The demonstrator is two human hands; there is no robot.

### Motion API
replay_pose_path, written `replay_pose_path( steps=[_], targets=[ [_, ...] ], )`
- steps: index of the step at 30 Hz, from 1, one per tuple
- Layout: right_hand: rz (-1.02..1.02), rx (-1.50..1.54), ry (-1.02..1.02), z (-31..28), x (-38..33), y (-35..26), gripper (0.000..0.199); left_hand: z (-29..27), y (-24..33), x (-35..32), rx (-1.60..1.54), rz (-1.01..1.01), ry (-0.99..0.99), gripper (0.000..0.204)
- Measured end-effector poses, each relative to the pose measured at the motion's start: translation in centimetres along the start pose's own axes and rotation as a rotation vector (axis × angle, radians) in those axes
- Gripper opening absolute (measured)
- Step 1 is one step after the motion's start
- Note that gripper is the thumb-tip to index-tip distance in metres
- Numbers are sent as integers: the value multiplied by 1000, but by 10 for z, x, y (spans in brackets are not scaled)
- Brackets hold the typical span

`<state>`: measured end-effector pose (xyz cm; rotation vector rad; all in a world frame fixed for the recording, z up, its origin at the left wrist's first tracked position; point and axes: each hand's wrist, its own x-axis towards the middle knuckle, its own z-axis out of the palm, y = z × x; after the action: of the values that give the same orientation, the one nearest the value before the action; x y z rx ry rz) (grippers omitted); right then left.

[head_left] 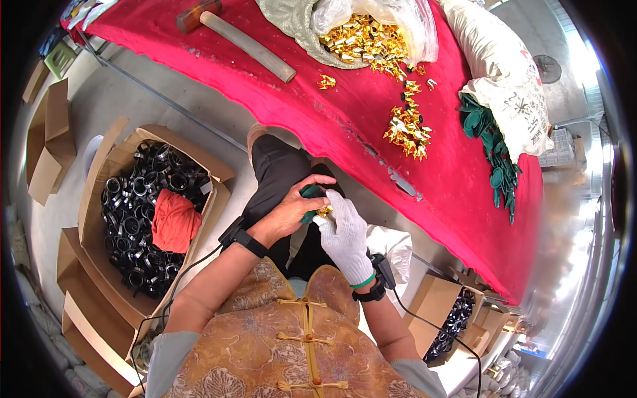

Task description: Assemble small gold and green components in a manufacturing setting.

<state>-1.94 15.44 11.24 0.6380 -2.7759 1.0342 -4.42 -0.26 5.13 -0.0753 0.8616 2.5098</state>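
My bare left hand (290, 211) is curled round a dark green round piece (310, 192) in front of my lap. In my white-gloved right hand (345, 229), the fingers pinch a small shiny gold piece (325, 211) against the green one. Fingers hide much of both pieces, so I cannot tell how they fit together. On the red-covered table (318, 123) ahead lies a loose cluster of gold pronged pieces (408, 131). More gold pieces (365, 41) fill an open sack. Flat green pieces with round ends (491, 149) spill from a white sack (497, 73) at the right.
A wooden-handled mallet (245, 45) lies at the table's far left. Left of me, a cardboard box (109, 159) holds many black rings (133, 225) and an orange cloth (176, 222). Another box (424, 308) with black parts stands at lower right. Cables (179, 278) run from both wrists.
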Motion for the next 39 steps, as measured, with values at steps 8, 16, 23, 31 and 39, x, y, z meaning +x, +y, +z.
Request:
replay_pose_path(
  steps=[8, 16, 23, 31, 39],
  targets=[
    [95, 88, 57, 7, -3, -5, 54, 4, -7, 6, 332, 70, 118, 32],
    [205, 342, 64, 15, -15, 15, 33, -3, -16, 10, 381, 63, 115, 61],
    [240, 318, 125, 24, -22, 17, 33, 0, -19, 8, 561, 102, 125, 75],
    [131, 149, 120, 26, -19, 19, 30, -9, -31, 13, 707, 195, 138, 77],
    [858, 840, -234, 4, 5, 11, 15, 2, -17, 4, 984, 324, 77, 45]
  ],
)
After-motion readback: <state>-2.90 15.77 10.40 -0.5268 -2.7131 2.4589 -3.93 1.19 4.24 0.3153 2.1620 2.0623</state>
